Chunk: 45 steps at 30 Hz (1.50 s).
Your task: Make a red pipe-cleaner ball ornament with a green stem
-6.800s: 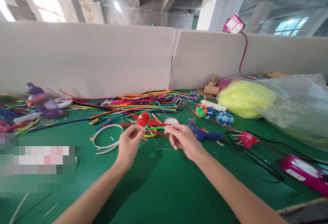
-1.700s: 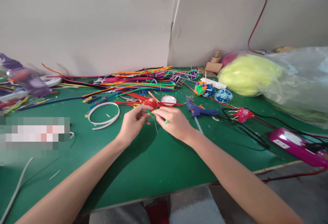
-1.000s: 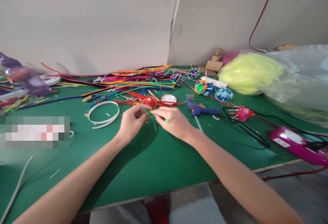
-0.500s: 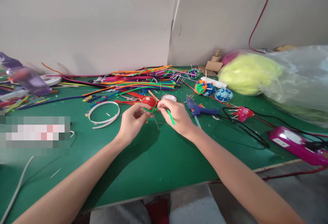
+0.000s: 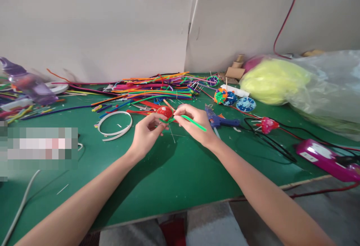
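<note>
My left hand [image 5: 146, 133] is closed, with thumb and fingertips pinched at the lower edge of a red dome-shaped piece [image 5: 164, 112] with pale marks. My right hand [image 5: 195, 125] pinches a green pipe cleaner [image 5: 197, 123] just to its right. One end of the pipe cleaner runs to the left fingertips below the red piece, and the free end sticks out over the back of my right hand. Thin wire-like strands hang under the fingers. The exact grip of the left fingertips is partly hidden.
Bundles of coloured pipe cleaners [image 5: 157, 93] lie behind the hands. A blue glue gun [image 5: 225, 121] rests to the right, near a pink power strip [image 5: 323, 159]. A coiled white strip [image 5: 131, 120] lies left. Decorated round pieces [image 5: 245, 104] and a purple bottle [image 5: 33, 84] stand farther off.
My right hand has turned slightly, and the free end of the green pipe cleaner has swung up and to the right. My left hand keeps its hold, almost still.
</note>
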{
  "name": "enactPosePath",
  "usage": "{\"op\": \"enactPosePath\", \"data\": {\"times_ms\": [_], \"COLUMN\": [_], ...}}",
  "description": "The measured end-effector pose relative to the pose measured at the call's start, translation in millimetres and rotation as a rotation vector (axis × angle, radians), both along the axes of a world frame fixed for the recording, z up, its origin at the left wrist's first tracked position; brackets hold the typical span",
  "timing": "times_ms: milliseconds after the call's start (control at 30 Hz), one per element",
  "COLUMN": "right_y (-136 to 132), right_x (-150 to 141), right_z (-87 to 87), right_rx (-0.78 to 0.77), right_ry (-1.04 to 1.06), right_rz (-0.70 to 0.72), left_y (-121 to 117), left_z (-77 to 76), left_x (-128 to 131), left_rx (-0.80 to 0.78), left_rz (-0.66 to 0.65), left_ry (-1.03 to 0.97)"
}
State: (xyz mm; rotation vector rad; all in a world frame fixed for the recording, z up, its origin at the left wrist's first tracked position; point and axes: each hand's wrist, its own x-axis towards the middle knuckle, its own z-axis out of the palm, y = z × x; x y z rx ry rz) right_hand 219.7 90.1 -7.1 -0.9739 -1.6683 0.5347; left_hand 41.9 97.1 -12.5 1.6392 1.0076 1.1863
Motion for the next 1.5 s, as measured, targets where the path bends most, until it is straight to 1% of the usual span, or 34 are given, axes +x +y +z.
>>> {"op": "enactPosePath", "data": {"times_ms": [67, 133, 267, 333, 467, 567, 633, 767, 900, 1067, 1233, 1333, 1400, 1433, 1500], "right_y": [-1, -3, -5, -4, 1, 7, 10, 12, 7, 3, -2, -3, -3, -3, -2], "right_x": [-2, -5, -10, -9, 1, 14, 21, 25, 18, 12, 7, 5, 5, 6, 8], "right_z": [2.1, 2.9, 2.3, 3.3, 9.5, 14.4, 16.1, 16.7, 16.4, 16.1, 15.6, 15.1, 14.8, 14.9, 15.8], "right_rx": [-0.036, -0.031, -0.026, -0.062, -0.211, -0.221, -0.206, -0.192, -0.214, -0.238, -0.294, -0.326, -0.347, -0.353, -0.328], "right_ry": [0.053, 0.086, 0.127, 0.156, 0.293, 0.453, 0.497, 0.495, 0.502, 0.449, 0.403, 0.43, 0.478, 0.493, 0.468], "right_rz": [-0.027, -0.049, -0.017, 0.007, 0.053, 0.057, 0.067, 0.113, 0.215, 0.287, 0.442, 0.529, 0.521, 0.487, 0.365], "left_y": [-1, -2, -4, -4, -3, -1, -1, 0, -1, 0, 1, 0, 0, 0, 0], "left_z": [0.3, -0.1, -2.1, -2.7, -3.3, -3.6, -3.7, -3.9, -3.9, -4.5, -4.8, -4.8, -4.9, -5.0, -4.9], "left_x": [0, 1, 3, 4, 4, 3, 2, 1, 1, 1, 1, 1, 2, 2, 1], "left_rx": [-0.002, -0.009, -0.039, -0.046, -0.047, -0.046, -0.044, -0.045, -0.052, -0.045, -0.031, -0.036, -0.037, -0.036, -0.025], "left_rz": [-0.009, -0.028, -0.094, -0.101, -0.082, -0.066, -0.06, -0.062, -0.073, -0.08, -0.089, -0.091, -0.083, -0.077, -0.062], "left_ry": [0.01, 0.015, 0.032, 0.038, 0.044, 0.042, 0.038, 0.037, 0.039, 0.032, 0.033, 0.031, 0.036, 0.041, 0.047]}}
